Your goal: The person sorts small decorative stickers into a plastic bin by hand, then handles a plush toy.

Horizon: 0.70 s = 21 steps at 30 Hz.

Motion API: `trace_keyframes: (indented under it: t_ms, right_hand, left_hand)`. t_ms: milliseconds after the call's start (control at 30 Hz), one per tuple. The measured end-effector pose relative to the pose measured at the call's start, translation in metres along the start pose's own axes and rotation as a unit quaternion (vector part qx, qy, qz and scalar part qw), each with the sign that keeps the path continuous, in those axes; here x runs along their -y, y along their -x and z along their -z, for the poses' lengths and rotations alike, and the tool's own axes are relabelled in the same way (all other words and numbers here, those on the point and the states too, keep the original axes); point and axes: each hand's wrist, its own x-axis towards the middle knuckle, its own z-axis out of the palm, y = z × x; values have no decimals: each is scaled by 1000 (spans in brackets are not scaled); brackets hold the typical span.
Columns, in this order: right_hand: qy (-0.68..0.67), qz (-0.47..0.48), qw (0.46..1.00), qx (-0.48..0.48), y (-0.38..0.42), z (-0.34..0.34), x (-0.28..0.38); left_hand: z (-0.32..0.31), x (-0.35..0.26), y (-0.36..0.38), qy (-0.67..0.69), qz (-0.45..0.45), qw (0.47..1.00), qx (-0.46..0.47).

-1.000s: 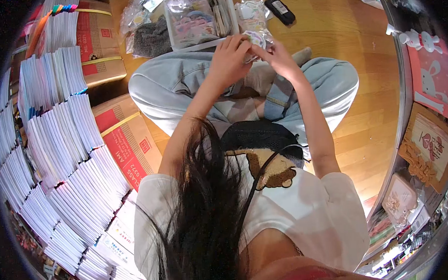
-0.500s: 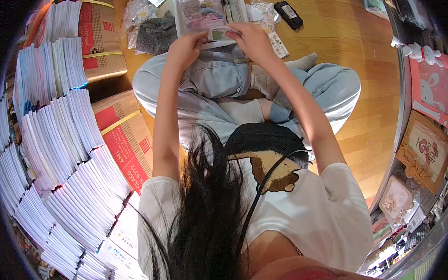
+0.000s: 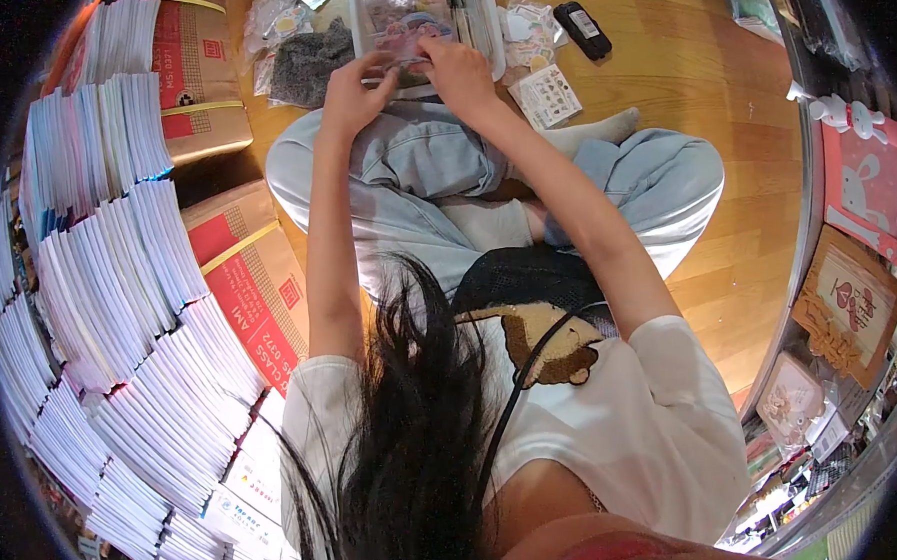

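Note:
A clear plastic bin (image 3: 499, 53) with flat, colourful packets (image 3: 413, 31) stands in front of my crossed legs. Both of my hands are at its near end, over the packets. The fingers of my left hand (image 3: 358, 92) are apart, with the thumb near the front of the bin. My right hand (image 3: 460, 77) reaches in from the other side, its fingers bent together at the packets. Whatever its fingertips grip is too small and covered to make out.
A dark grey cloth (image 3: 314, 66) and clear plastic bags (image 3: 275, 22) lie left of the bin. To the right are a sticker sheet (image 3: 546, 97) and a black device (image 3: 583, 31). Stacked notebooks (image 3: 127, 254) and cartons (image 3: 252, 259) line the left; a shelf (image 3: 815, 194) borders the right.
Both hands held a small flat packet between them at the bin's near edge. Now they are further into the bin, and that packet no longer shows between them.

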Motion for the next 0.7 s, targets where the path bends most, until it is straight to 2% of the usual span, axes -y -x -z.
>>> trace_keyframes:
  t_ms: [100,200,300,400,500,600,700]
  right_hand:
    - [-17,-14,999,-24,0,-4,3]
    - [14,-12,999,-33,1,-6,9]
    - [-16,1,999,-39,1,-12,6]
    - [-32,13,998,-47,4,-8,-1]
    - [1,39,998,-50,6,-5,-2]
    - [60,73,994,-48,2,0,0]
    - [127,118,984,-40,2,6,4]
  left_hand:
    - [7,-13,4,-143,-3,989,-42]
    - [9,-7,5,-188,-12,980,-58]
    - [9,-2,7,-145,30,987,-68]
    - [12,9,7,39,88,992,-78]
    - [11,24,6,10,85,996,-32]
    - [10,22,7,-143,65,987,-24]
    - [9,12,10,-133,48,989,-30]
